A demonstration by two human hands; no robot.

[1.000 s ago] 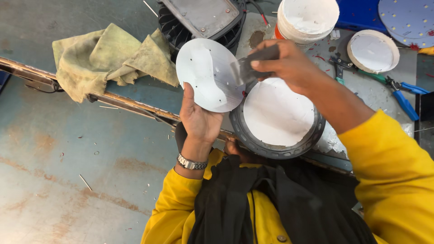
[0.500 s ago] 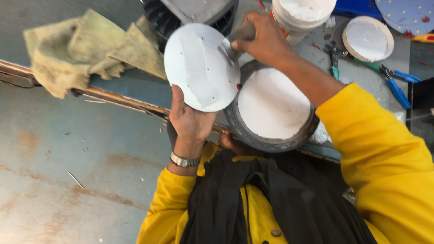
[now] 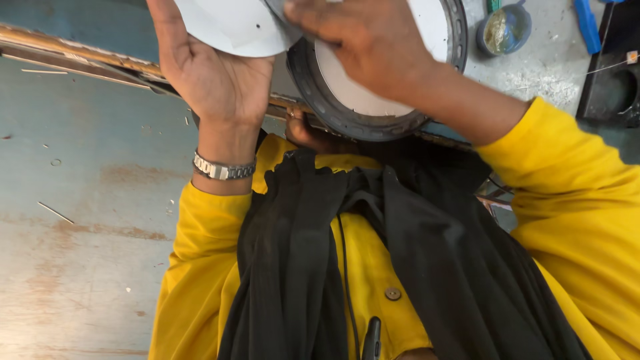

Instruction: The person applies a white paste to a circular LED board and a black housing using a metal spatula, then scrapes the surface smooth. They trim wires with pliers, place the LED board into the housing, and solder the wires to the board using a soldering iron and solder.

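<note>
Two hands are up at the top of our view, both busy over the same work. Our left hand [image 3: 213, 73] holds a thin white disc [image 3: 233, 27] from below, palm toward us, thumb along its left side and the fingers [image 3: 263, 67] curled up behind its lower edge, so the disc is pinched against the palm. Small holes dot the disc near its rim. A metal watch [image 3: 223, 169] sits on that wrist.

Our right hand [image 3: 363, 43] lies across a dark round housing [image 3: 360, 127] with a ribbed rim and a white plate [image 3: 353, 93] inside it. Its fingers [image 3: 310, 13] are pressed together and reach left to where the disc overlaps the housing; we cannot tell what, if anything, they grip, since the top edge cuts them off.

The housing rests against the near edge of the counter [image 3: 553, 67], just above our yellow shirt [image 3: 587, 200] and black scarf [image 3: 400, 267]. Farther right on the counter stand a small blue cup [image 3: 505, 30], a blue tool handle [image 3: 587, 23] and a black block [image 3: 613, 87] with a round hole. A rusty metal rail [image 3: 67, 47] runs leftward along the counter's edge, above the worn blue floor [image 3: 87, 200].
</note>
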